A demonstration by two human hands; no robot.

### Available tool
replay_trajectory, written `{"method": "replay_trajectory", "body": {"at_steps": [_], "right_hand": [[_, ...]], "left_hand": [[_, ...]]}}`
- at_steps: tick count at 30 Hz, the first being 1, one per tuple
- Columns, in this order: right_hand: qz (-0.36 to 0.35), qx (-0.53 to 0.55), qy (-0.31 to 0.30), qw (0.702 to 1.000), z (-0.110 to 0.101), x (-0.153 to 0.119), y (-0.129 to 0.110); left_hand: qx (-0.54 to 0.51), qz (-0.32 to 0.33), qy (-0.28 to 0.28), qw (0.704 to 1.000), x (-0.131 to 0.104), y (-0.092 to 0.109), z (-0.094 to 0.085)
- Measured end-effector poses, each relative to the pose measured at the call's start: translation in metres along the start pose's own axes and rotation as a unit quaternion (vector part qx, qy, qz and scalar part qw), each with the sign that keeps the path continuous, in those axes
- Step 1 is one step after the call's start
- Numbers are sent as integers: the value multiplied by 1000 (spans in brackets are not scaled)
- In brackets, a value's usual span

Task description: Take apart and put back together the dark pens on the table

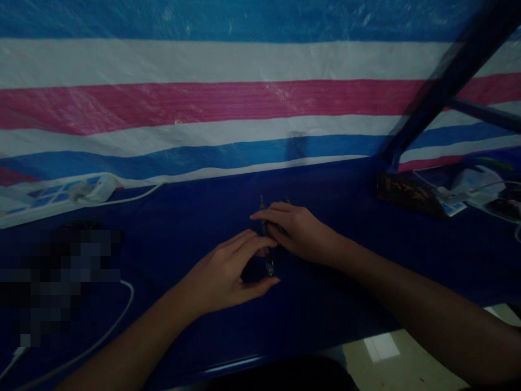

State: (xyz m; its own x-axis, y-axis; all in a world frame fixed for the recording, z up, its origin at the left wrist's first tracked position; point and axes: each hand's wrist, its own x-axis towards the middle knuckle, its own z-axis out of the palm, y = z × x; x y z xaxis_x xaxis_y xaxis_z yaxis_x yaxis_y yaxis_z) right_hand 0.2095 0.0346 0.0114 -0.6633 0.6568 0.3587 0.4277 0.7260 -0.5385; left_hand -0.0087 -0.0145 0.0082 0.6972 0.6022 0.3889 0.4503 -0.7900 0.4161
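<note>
A slim dark pen (268, 260) was held or steadied between the two hands, its narrow end pointed away from the wearer and its other end set in the gap between the left thumb and index finger. By the left hand (228, 266) the pen's lower half was crossed with an index finger, the thumb being kept apart near the end; by the right hand (303, 231) its upper half was crossed from the other side. Whether either hand was firmly closed on it could not be told. It seemed to be flanked this way so that both ends could be controlled at once. Just beyond the right knuckles, part of another slim dark item (287, 200) was shown, mostly hidden. Both hands were kept low over the blue table (195, 347), probably for support. Beyond the left hand, a white power strip (16, 217) was set along the striped sheet (244, 98), perhaps to be out of the way, with a white plug (105, 187) seated on it. As for containers, a dark patterned box (407, 193) was placed beyond the right hand, beside crumpled clear plastic (478, 182); what was contained in either could not be made out.
</note>
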Motion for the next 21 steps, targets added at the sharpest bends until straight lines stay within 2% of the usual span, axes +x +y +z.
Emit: {"method": "replay_trajectory", "body": {"at_steps": [6, 13, 17, 21], "right_hand": [[15, -1, 7, 1000, 0, 0, 3], [19, -39, -1, 999, -1, 0, 2], [3, -89, -25, 996, -2, 2, 1], [-48, -122, -40, 991, -1, 1, 0]], "left_hand": [[-31, -39, -29, 998, 1, 0, -1], [-53, -46, -25, 997, 2, -1, 0], [-73, -38, 5, 997, 1, -1, -1], [-121, -30, 55, 991, 0, -1, -2]]}}
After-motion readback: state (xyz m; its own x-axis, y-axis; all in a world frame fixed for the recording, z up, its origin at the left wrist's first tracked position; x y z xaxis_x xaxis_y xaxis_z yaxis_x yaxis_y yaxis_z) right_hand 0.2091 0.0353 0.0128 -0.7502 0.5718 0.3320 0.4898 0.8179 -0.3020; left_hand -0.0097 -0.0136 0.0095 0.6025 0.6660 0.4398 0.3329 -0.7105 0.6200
